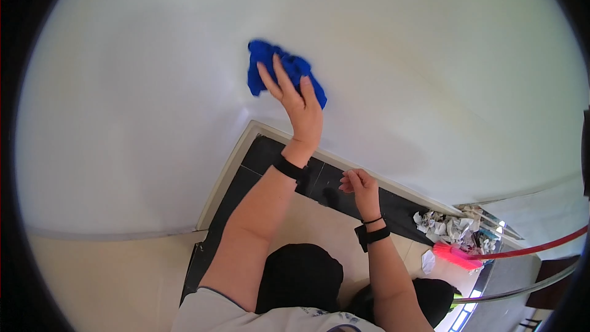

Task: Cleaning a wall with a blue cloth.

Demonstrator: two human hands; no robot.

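Note:
My left hand presses a crumpled blue cloth against the white wall, near a corner where two walls meet. The fingers of that hand are spread over the cloth, which bunches beneath them. Lower down and to the right, my right hand hangs in front of the dark skirting tiles, apart from the cloth. Its fingers are loosely curled in, and I see nothing in them. A black band circles my left wrist; a dark watch and a thin cord are on my right.
A pale ledge runs along the wall bottom above black tiles. On the light floor at right lie a heap of crumpled paper, a pink broom head with a red handle, and a metal pole.

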